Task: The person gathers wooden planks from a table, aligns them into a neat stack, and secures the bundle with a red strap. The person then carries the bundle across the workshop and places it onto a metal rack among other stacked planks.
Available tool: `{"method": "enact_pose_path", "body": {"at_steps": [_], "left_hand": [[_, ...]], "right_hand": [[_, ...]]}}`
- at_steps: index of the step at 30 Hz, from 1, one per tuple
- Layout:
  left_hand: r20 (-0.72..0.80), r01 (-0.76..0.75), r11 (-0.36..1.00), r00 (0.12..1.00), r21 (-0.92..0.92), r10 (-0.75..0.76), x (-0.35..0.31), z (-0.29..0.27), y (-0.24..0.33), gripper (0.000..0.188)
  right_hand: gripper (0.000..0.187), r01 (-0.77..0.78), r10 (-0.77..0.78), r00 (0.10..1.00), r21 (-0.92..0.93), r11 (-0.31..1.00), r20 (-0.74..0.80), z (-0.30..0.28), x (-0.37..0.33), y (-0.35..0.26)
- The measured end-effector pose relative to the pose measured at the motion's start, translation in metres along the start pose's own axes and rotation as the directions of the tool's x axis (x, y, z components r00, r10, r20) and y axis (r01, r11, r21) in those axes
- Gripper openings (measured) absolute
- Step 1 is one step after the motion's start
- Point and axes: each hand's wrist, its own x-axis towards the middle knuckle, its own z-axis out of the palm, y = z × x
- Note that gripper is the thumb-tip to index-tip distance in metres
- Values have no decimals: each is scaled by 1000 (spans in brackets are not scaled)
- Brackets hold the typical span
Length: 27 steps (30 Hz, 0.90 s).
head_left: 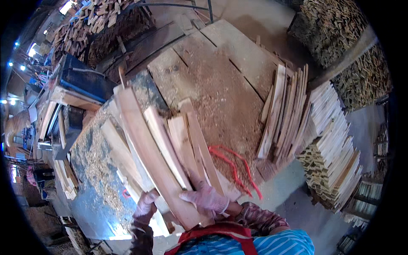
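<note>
A long, wide wooden board (146,146) slants across the worktable, its near end close to my body. At its left edge is my gloved left hand (146,203), with its fingers curled in around the wood. My gloved right hand (206,198) grips from the other side, its thumb lying over the board's face. Its other fingers are partly hidden among the neighbouring boards. A narrower pale board (165,146) and a shorter board (182,136) lie alongside to the right. More boards (121,146) lie under and left of the wide one.
Sawdust covers the worktable (208,80). A red strap (236,165) lies right of my right hand. Upright-leaning thin strips (284,114) are bunched at the table's right edge, beside a tall stack of pale strips (333,144). A dark blue machine (83,80) stands at the left.
</note>
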Motion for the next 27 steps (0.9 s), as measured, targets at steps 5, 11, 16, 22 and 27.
{"method": "enact_pose_path", "body": {"at_steps": [5,11,16,22,27], "left_hand": [[-420,79,960,906,267,43,-78,-22,-80,61],[-486,-294,950,818,107,308,-76,18,-74,76],[-494,-256,964,831,69,256,-109,22,-58,57],[-670,-341,935,672,99,316,-118,-40,-83,44],[-822,-83,997,568,-2,45,-102,-115,-132,52]], "right_hand": [[96,-85,13,995,-756,649,-100,42,-60,40],[95,-100,23,995,-952,290,-98,70,-48,36],[91,-109,-36,992,-958,267,-123,66,-46,42],[64,-35,-172,975,-861,507,-141,15,-56,63],[35,11,-200,962,-703,711,-187,-18,-49,60]]}}
